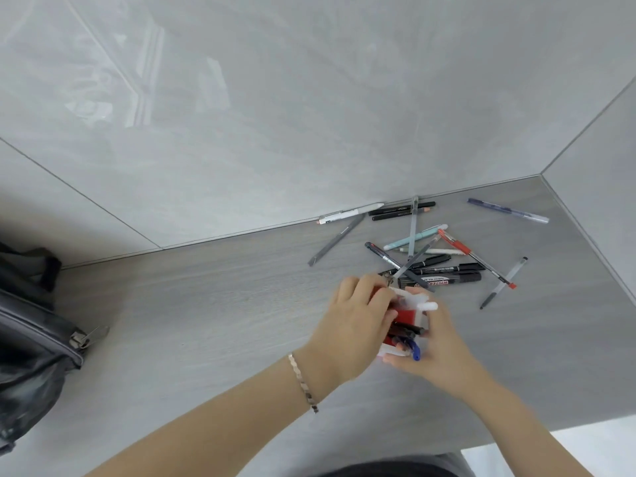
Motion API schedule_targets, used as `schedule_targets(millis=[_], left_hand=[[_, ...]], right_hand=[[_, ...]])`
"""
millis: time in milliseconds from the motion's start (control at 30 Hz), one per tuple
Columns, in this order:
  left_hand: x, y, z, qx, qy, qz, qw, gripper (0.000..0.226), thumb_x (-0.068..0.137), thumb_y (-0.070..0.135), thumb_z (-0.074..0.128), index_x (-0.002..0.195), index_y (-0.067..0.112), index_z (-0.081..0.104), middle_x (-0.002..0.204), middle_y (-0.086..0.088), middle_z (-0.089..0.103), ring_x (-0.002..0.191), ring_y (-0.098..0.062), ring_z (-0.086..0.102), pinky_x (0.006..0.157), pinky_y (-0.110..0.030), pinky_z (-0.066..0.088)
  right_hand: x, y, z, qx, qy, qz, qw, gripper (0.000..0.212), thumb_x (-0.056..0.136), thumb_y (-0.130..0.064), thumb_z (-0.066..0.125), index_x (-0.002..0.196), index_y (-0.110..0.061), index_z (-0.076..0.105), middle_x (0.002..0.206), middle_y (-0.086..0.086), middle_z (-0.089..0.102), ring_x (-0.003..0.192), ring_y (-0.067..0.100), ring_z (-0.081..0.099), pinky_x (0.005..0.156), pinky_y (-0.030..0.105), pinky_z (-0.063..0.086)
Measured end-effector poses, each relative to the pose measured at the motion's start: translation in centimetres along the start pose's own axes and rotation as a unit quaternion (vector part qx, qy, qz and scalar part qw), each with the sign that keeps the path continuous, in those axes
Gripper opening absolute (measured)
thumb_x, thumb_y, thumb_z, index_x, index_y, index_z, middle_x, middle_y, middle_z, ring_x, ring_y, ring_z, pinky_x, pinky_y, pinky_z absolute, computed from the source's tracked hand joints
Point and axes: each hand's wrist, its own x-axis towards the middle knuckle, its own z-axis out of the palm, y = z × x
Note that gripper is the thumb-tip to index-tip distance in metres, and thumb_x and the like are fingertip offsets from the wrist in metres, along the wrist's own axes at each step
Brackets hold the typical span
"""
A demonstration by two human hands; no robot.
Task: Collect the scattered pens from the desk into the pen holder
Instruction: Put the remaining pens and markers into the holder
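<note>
A red and white pen holder [409,315] stands on the grey desk [206,321] with several pens in it, black and blue ones showing. My left hand [351,325] wraps its left side, fingers curled over the top. My right hand [437,349] cups its right side. A clear pen [418,258] ends right at my left fingertips; I cannot tell whether they pinch it. Just beyond the holder lies a heap of pens, among them a black whiteboard marker [447,279], a red pen [457,247] and a pale blue pen [413,237].
More pens lie apart: a white one [351,213] and black ones [402,211] against the wall, a grey one [335,241], a blue one [506,210] far right, a clear one [506,280]. A dark bag [31,339] sits at left. The desk's front edge [516,438] is near right.
</note>
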Motion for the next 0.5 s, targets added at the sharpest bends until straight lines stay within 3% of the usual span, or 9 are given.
schedule_targets(millis=[67,133,200,267,333,400,500], left_hand=[[-1.2,0.7,0.3,-0.068,-0.007,-0.013,0.998,0.041,0.093,0.045,0.024,0.125,0.022,0.036,0.137,0.002,0.04,0.112,-0.018,0.029,0.1,-0.036,0.034],[-1.5,1.1,-0.7,-0.117,-0.022,0.01,0.993,0.045,0.092,0.043,0.025,0.135,0.032,0.019,0.144,0.011,0.034,0.123,-0.014,0.018,0.104,-0.029,0.016],[-0.7,0.9,-2.0,-0.193,0.016,0.016,0.981,0.046,0.091,0.035,0.03,0.136,0.031,0.024,0.129,0.018,0.044,0.127,-0.009,0.02,0.106,-0.023,0.016],[1.3,-0.3,-3.1,-0.239,0.085,-0.035,0.967,0.042,0.093,0.031,0.033,0.134,0.024,0.036,0.127,0.014,0.046,0.127,-0.008,0.03,0.109,-0.026,0.023],[4.4,-2.8,-3.4,-0.208,0.085,-0.127,0.966,0.043,0.093,0.025,0.042,0.135,0.017,0.034,0.137,0.0,0.044,0.13,-0.015,0.032,0.112,-0.036,0.026],[7.6,-5.9,-3.2,-0.137,0.04,-0.206,0.968,0.054,0.09,0.02,0.051,0.137,0.01,0.026,0.143,-0.009,0.038,0.133,-0.024,0.031,0.112,-0.04,0.026],[10.8,-9.8,-2.1,-0.026,-0.005,-0.216,0.976,0.062,0.086,0.021,0.056,0.137,0.009,0.024,0.144,-0.01,0.034,0.13,-0.028,0.036,0.107,-0.043,0.03]], right_hand=[[0.2,0.4,0.0,0.005,-0.003,-0.006,1.0,0.088,0.049,-0.026,0.084,0.122,-0.039,0.037,0.128,0.005,0.043,0.116,0.017,0.051,0.089,0.032,0.052],[0.2,0.5,0.0,0.015,0.001,-0.014,1.0,0.082,0.051,-0.024,0.083,0.122,-0.03,0.04,0.124,0.008,0.045,0.112,0.019,0.055,0.082,0.026,0.053],[0.2,0.7,-0.1,0.017,0.008,-0.017,1.0,0.085,0.051,-0.025,0.084,0.123,-0.028,0.04,0.128,0.008,0.043,0.118,0.016,0.051,0.089,0.031,0.052],[0.0,0.5,-0.1,0.016,0.008,-0.024,1.0,0.087,0.051,-0.024,0.085,0.123,-0.036,0.038,0.132,0.002,0.039,0.124,0.012,0.045,0.096,0.037,0.049],[-0.2,0.1,-0.1,0.008,0.002,-0.039,0.999,0.088,0.053,-0.019,0.085,0.118,-0.051,0.036,0.132,-0.004,0.038,0.123,0.009,0.043,0.096,0.03,0.049],[-0.2,-0.1,-0.1,0.005,0.004,-0.043,0.999,0.091,0.053,-0.017,0.084,0.111,-0.063,0.031,0.131,-0.009,0.036,0.12,0.0,0.042,0.092,0.015,0.047],[-0.2,0.1,-0.1,-0.004,-0.001,-0.036,0.999,0.092,0.055,-0.018,0.084,0.108,-0.067,0.027,0.131,-0.011,0.034,0.12,-0.002,0.04,0.09,0.009,0.044]])
